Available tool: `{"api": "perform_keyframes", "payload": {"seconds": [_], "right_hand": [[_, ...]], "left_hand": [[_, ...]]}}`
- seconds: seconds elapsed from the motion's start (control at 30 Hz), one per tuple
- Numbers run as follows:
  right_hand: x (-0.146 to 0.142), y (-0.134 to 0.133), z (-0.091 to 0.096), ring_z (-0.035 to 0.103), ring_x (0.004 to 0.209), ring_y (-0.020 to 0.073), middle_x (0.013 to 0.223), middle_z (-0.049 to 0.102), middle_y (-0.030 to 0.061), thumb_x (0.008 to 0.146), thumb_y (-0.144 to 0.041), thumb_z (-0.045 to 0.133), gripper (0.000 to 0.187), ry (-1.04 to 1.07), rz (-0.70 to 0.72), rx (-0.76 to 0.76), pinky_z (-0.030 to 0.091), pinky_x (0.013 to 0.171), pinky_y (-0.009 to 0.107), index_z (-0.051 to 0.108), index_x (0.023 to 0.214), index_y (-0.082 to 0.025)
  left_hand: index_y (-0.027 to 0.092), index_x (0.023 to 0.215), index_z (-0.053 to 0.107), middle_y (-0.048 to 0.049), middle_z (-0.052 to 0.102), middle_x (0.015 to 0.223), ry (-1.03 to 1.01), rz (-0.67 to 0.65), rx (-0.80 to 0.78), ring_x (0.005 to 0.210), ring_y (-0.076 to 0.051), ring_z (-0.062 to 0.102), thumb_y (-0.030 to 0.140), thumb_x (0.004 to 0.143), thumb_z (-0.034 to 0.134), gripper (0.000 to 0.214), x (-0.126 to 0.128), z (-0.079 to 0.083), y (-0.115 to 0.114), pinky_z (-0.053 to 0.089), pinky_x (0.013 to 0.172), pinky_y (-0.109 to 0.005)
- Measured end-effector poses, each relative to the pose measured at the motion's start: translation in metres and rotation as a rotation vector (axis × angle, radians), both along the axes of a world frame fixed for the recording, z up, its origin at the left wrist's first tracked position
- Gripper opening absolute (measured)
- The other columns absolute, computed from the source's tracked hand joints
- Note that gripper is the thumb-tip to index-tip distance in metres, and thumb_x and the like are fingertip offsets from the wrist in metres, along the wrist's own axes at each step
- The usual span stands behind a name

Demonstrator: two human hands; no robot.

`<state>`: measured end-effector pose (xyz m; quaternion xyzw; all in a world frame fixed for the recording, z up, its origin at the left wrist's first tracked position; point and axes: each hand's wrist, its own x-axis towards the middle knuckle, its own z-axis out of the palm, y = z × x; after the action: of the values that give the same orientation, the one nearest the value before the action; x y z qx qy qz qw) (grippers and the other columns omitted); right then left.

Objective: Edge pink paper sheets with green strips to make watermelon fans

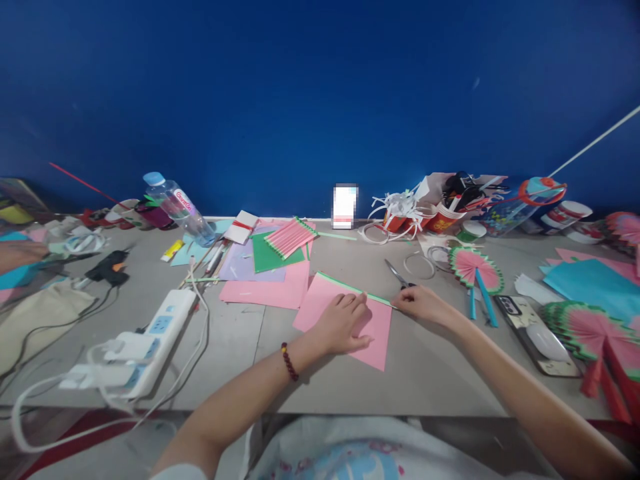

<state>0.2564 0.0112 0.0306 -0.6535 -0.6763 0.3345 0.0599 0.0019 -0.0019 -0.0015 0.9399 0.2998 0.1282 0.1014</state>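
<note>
My left hand (341,324) lies on a pink paper sheet (375,330) in the middle of the grey table (250,347), fingers curled and pressing near a thin green strip (350,288) along the sheet's far edge. My right hand (423,303) rests at the strip's right end, fingers pinched on it. Scissors (399,274) lie just beyond the right hand.
A white power strip (150,337) with cables sits at the left, a glue gun (107,267) beyond it. A water bottle (177,207), coloured papers (270,267), a folded pink fan (475,270), a phone (535,333) and paper cups (440,217) stand around.
</note>
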Motion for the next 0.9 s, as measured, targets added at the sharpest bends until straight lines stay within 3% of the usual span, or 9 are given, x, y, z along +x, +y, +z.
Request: {"api": "perform_keyframes", "payload": {"seconds": [0.5,0.9], "right_hand": [[-0.001,0.005,-0.004,0.049,0.057,0.0151,0.053,0.056,0.0010,0.067,-0.045,0.054,0.031,-0.060,-0.006,0.011,0.035,0.053,0.026,0.062,0.055,-0.018],[-0.003,0.010,0.002,0.045,0.054,0.0138,0.053,0.053,0.0006,0.070,-0.041,0.055,0.028,-0.060,0.037,-0.050,0.033,0.053,0.027,0.057,0.054,-0.018]], "left_hand": [[0.017,0.124,0.050,-0.0125,0.047,0.141,-0.002,-0.010,0.007,0.117,-0.028,0.047,0.054,0.079,0.062,0.060,0.000,0.000,0.001,0.038,0.100,-0.042],[0.017,0.121,0.052,-0.0111,0.046,0.143,0.017,-0.006,0.003,0.116,-0.028,0.048,0.054,0.078,0.062,0.057,0.000,0.003,0.000,0.037,0.100,-0.041]]}}
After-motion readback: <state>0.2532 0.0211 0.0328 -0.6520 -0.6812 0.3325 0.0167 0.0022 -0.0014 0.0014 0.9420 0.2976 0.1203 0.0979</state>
